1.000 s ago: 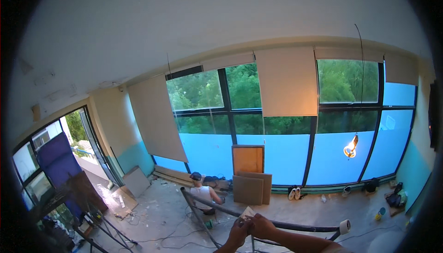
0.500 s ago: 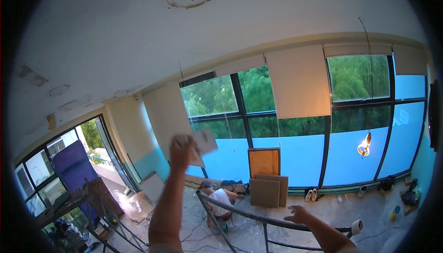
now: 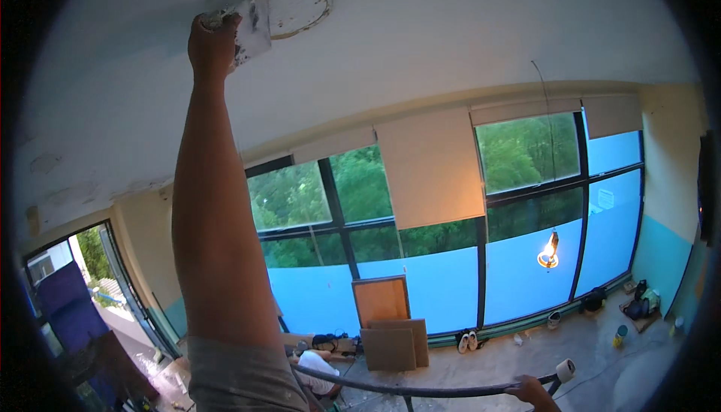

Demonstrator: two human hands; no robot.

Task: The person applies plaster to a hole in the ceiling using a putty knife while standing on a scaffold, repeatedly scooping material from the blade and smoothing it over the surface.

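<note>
My left hand (image 3: 212, 42) is raised to the ceiling and closed round a plastering trowel with a flat, pale rectangular blade (image 3: 254, 29). The blade is up by the left side of a round patch (image 3: 299, 8) in the ceiling and overlaps its edge. Whether it presses on the surface cannot be made out. Low on the right, my right hand (image 3: 535, 393) is closed over a dark curved metal rail (image 3: 420, 392), partly cut off by the lower edge. A roll of pale tape (image 3: 565, 369) sits at the rail's right end.
Below, a person in a white top (image 3: 319, 371) is low on the floor, partly behind the rail. Brown boards (image 3: 390, 346) lean by the windows. A lit bulb (image 3: 548, 256) hangs on a wire at right. Shoes (image 3: 467, 341) stand along the wall.
My left hand has carried the trowel up from window height to the ceiling patch. My right hand has come down from above the rail onto it. The view has tilted and shifted.
</note>
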